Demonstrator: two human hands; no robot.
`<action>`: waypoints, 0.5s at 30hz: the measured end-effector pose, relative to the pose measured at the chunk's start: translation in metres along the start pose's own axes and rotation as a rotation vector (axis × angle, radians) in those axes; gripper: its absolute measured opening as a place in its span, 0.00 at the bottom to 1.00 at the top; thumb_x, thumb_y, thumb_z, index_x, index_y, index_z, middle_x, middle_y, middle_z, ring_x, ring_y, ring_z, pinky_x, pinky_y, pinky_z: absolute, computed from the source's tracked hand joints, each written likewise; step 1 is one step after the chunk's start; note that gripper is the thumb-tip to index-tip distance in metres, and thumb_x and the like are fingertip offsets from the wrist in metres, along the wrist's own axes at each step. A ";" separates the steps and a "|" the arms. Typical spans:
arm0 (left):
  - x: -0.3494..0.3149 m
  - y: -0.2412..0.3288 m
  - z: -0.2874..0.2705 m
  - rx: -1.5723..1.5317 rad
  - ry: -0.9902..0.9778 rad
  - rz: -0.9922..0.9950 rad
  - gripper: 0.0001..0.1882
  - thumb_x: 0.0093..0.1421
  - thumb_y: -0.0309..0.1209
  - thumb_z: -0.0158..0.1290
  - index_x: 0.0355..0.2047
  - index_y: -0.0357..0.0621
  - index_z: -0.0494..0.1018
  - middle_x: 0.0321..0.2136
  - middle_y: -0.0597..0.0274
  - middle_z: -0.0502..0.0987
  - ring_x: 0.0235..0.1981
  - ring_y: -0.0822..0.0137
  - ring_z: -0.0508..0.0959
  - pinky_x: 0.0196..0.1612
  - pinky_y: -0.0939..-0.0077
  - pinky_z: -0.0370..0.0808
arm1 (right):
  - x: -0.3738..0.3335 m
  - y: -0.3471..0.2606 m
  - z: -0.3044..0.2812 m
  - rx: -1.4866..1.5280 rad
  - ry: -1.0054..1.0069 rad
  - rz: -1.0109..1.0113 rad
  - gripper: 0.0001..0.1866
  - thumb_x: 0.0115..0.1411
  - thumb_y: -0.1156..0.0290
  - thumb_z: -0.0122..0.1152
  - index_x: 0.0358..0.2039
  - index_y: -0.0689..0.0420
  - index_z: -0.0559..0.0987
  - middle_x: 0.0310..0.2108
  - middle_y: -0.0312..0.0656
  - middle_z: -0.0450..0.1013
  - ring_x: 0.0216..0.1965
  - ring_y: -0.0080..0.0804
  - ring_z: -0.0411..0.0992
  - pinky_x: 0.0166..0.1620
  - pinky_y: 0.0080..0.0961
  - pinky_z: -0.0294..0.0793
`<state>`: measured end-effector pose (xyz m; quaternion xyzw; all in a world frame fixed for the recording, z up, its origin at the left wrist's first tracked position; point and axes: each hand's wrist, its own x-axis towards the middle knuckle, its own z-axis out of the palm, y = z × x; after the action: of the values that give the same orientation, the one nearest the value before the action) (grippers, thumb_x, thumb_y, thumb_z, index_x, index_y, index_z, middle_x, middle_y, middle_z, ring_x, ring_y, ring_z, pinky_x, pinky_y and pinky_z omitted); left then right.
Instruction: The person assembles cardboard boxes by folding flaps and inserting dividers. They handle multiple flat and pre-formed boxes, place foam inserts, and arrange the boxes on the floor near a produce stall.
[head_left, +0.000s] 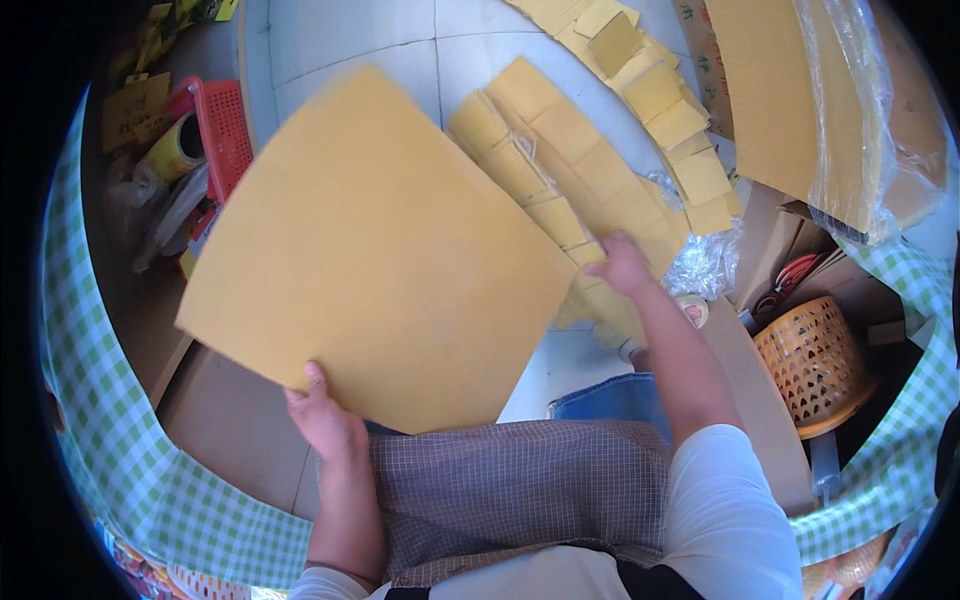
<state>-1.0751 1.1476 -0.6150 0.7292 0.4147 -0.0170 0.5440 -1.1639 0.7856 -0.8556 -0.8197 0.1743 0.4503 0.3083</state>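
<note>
A large, plain tan cardboard sheet [390, 250] slants across the middle of the view, its far corner slightly blurred. My left hand [330, 418] is closed on its near left edge, thumb on top and the other fingers hidden underneath. At the sheet's right corner is my right hand [625, 268], its fingers closed around the cardboard edge. Just beyond that corner, flattened carton pieces with folded flaps [590, 150] lie partly under the sheet. Whether my right fingers also pinch one of these flaps, I cannot tell.
More folded cardboard pieces [660, 100] lie in a row on the tiled floor. Plastic-wrapped cardboard [800, 110] stands at the right, above an orange woven basket [815, 360] and a tape roll [692, 310]. A red plastic basket [225, 135] is at the left. Green checked cloth [110, 400] borders the space.
</note>
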 end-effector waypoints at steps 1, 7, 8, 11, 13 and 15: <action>0.003 0.004 -0.004 -0.023 0.025 -0.009 0.16 0.65 0.26 0.44 0.51 0.35 0.61 0.48 0.52 0.70 0.48 0.62 0.72 0.52 0.68 0.70 | 0.005 0.009 -0.020 -0.035 0.080 -0.080 0.28 0.38 0.60 0.74 0.38 0.61 0.78 0.52 0.53 0.64 0.54 0.48 0.62 0.54 0.36 0.64; 0.013 0.017 -0.028 -0.109 -0.123 0.230 0.16 0.66 0.29 0.42 0.53 0.38 0.60 0.50 0.56 0.69 0.50 0.63 0.70 0.54 0.66 0.68 | 0.051 0.001 -0.070 -0.276 0.342 -0.120 0.29 0.36 0.56 0.74 0.39 0.56 0.80 0.51 0.49 0.61 0.55 0.51 0.57 0.63 0.35 0.53; 0.013 0.017 -0.029 -0.109 -0.102 0.233 0.16 0.66 0.29 0.42 0.53 0.39 0.60 0.50 0.56 0.68 0.50 0.63 0.69 0.54 0.66 0.68 | 0.051 -0.009 -0.067 -0.290 0.323 -0.110 0.29 0.36 0.56 0.74 0.40 0.56 0.79 0.51 0.49 0.61 0.54 0.50 0.58 0.62 0.34 0.55; 0.009 0.017 -0.024 -0.126 -0.034 0.210 0.16 0.66 0.30 0.43 0.52 0.38 0.61 0.51 0.56 0.68 0.51 0.64 0.69 0.54 0.66 0.67 | 0.044 -0.026 -0.061 -0.258 0.198 -0.068 0.29 0.37 0.56 0.74 0.41 0.55 0.79 0.49 0.50 0.62 0.52 0.48 0.62 0.57 0.34 0.61; 0.008 0.022 -0.020 -0.147 0.025 0.172 0.16 0.66 0.30 0.43 0.52 0.37 0.60 0.51 0.54 0.67 0.51 0.63 0.68 0.55 0.67 0.66 | 0.036 -0.026 -0.049 -0.121 0.031 -0.040 0.30 0.38 0.56 0.73 0.42 0.55 0.78 0.48 0.50 0.62 0.49 0.47 0.65 0.54 0.33 0.66; 0.009 0.023 -0.023 -0.160 0.052 0.192 0.16 0.66 0.31 0.43 0.51 0.37 0.60 0.51 0.54 0.67 0.51 0.63 0.68 0.55 0.67 0.66 | 0.016 -0.032 -0.047 -0.120 0.018 -0.064 0.30 0.39 0.56 0.73 0.42 0.56 0.77 0.48 0.50 0.62 0.47 0.46 0.67 0.50 0.34 0.68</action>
<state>-1.0650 1.1699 -0.5918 0.7202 0.3570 0.0873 0.5884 -1.1079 0.7782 -0.8392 -0.8458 0.1234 0.4425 0.2714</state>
